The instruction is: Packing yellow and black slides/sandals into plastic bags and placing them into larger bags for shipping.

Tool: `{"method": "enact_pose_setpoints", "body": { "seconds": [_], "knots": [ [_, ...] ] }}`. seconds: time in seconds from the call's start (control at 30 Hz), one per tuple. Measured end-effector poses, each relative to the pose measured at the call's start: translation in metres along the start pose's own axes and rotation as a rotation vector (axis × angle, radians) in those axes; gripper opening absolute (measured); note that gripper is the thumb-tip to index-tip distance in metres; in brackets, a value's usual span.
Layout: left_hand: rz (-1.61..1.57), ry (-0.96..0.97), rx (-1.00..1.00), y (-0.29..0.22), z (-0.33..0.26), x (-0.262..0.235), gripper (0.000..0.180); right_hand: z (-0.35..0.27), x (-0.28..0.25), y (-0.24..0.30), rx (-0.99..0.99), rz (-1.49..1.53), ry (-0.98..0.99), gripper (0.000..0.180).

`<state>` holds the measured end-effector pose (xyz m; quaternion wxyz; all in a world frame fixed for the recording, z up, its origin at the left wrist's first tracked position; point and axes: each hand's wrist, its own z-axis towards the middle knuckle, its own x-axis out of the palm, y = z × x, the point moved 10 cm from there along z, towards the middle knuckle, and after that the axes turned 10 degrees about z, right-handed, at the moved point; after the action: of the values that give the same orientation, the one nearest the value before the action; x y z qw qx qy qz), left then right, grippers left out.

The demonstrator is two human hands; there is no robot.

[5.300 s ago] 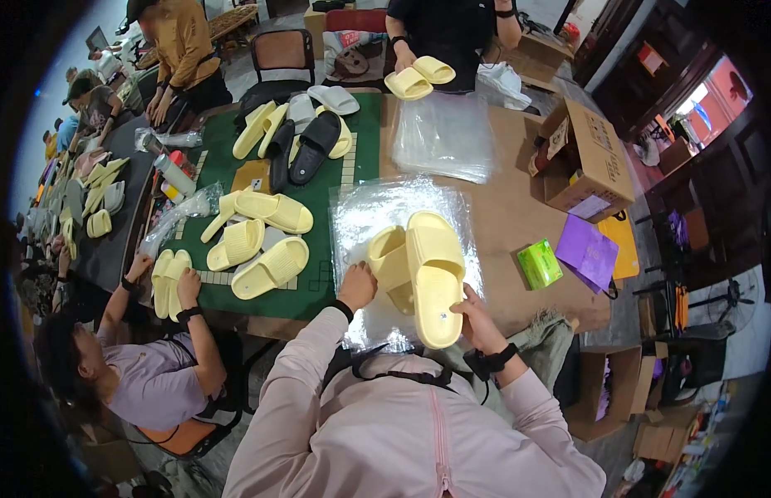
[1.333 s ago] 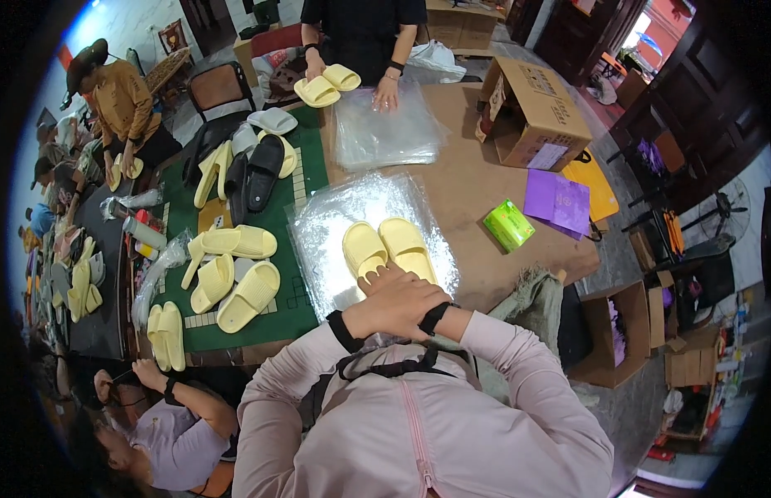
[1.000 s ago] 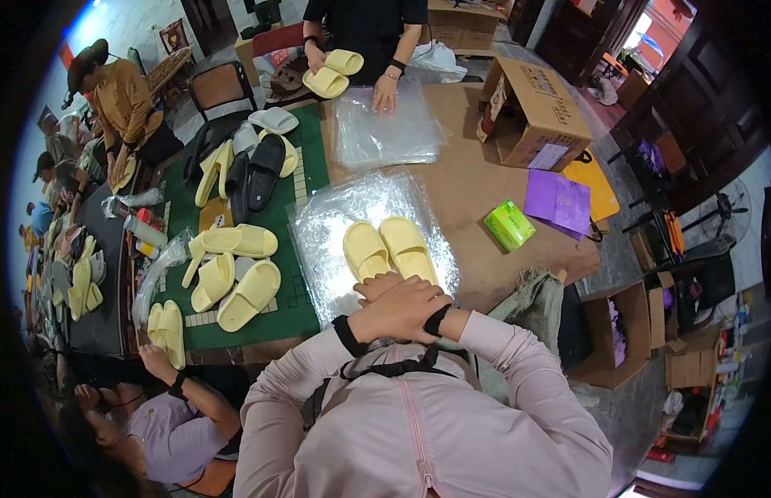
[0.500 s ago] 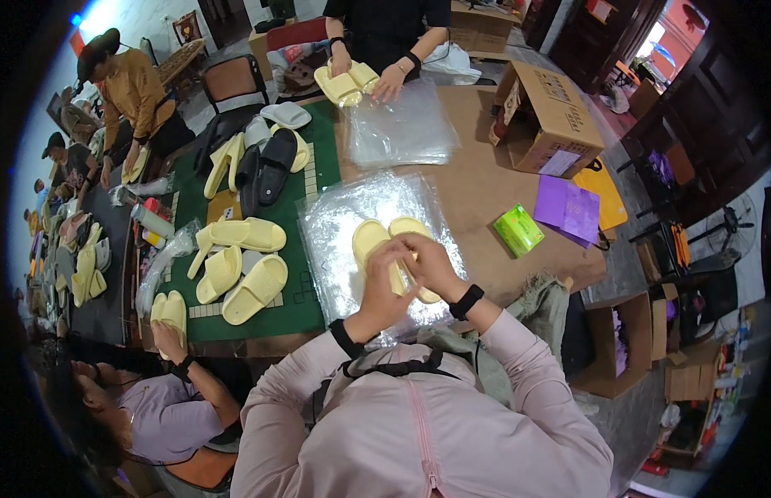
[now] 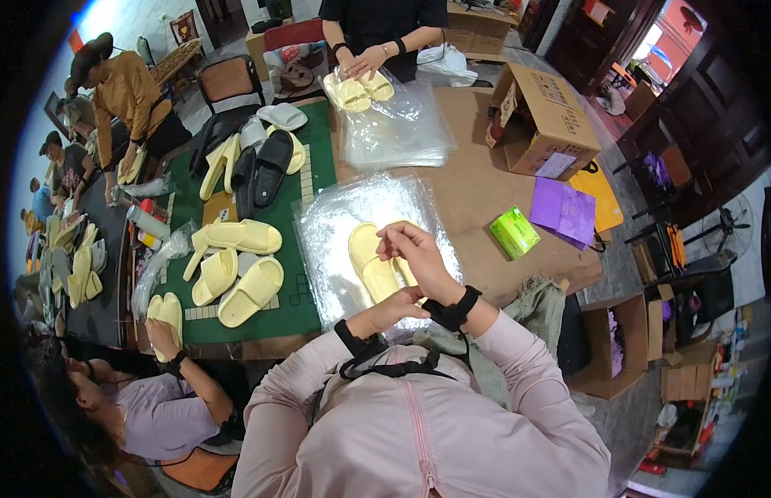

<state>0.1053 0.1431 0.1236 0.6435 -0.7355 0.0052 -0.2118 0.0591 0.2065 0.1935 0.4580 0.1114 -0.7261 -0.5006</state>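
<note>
A pair of pale yellow slippers [image 5: 375, 278] lies on a stack of clear plastic bags [image 5: 327, 241] in front of me. My right hand [image 5: 420, 256] is over the pair and partly covers the right slipper. Its fingers are half curled and a little apart, and nothing shows in them. My left hand [image 5: 389, 312] reaches across below the slippers to the right wrist. Its fingertips are closed at the black wristband [image 5: 453, 310] there, which stands out from the wrist on that side. Another black band [image 5: 355, 342] is around my left wrist.
Yellow, black and grey slippers [image 5: 251, 290] lie on a green mat [image 5: 302, 307] at left. A green packet [image 5: 514, 232], a purple packet [image 5: 562, 212] and a cardboard box [image 5: 551, 116] stand at right. Across the table, a person's hands [image 5: 362, 65] touch bagged slippers; another person sits at left.
My left hand has moved down from the slippers to the right wristband. My right hand has lifted slightly over the pair. Across the table, the person's hands have come together over the slippers.
</note>
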Motion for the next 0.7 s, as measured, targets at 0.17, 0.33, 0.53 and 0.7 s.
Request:
{"method": "enact_pose_setpoints", "body": {
  "seconds": [0.17, 0.33, 0.53, 0.7],
  "knots": [
    [0.459, -0.026, -0.095, 0.006, 0.0, 0.006, 0.076, -0.001, 0.011, -0.003, -0.122, -0.199, 0.091, 0.017],
    [0.274, -0.043, -0.174, 0.007, -0.004, 0.005, 0.074, -0.035, 0.061, 0.03, -0.817, -1.199, 0.222, 0.012],
    [0.233, -0.002, -0.128, 0.005, -0.011, 0.005, 0.072, -0.059, 0.093, -0.005, -0.978, -1.627, 0.57, 0.029],
    [0.167, 0.042, -0.114, -0.013, -0.011, 0.017, 0.076, -0.059, 0.094, -0.008, -0.923, -1.606, 0.603, 0.028]
  ]
}}
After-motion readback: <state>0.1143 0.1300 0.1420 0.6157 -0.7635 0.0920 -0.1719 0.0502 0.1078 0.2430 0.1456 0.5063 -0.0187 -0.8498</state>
